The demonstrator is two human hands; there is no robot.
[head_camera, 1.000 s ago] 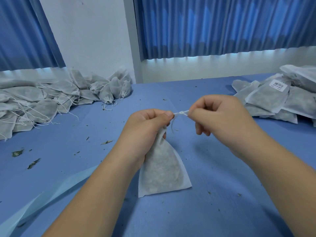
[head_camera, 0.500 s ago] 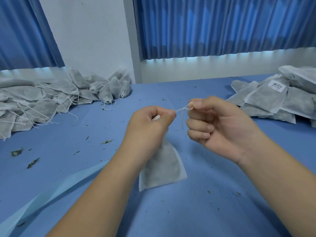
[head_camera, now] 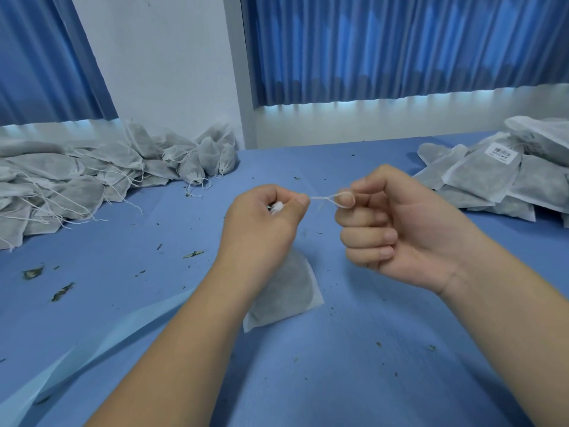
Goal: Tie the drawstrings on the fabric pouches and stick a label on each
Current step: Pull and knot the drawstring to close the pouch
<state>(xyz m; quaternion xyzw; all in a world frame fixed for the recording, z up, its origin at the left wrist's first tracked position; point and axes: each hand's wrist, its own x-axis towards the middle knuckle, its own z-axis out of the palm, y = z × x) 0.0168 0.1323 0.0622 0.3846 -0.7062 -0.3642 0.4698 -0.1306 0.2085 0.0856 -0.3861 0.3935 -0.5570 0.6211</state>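
Pouch (head_camera: pixel 286 291) upright, neck up in left hand (head_camera: pixel 261 223) grip; right hand (head_camera: pixel 400 229) pinches drawstring (head_camera: pixel 326 198).

A single white label (head_camera: pixel 501 153) sits on a pouch (head_camera: pixel 480 180) at 2 o'clock. It carries a barcode and a line of print, both too small to read.

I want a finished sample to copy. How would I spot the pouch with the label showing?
On the blue table, look far right, where flat pouches lie stacked. One pouch near the top is the only one showing a white barcode label.
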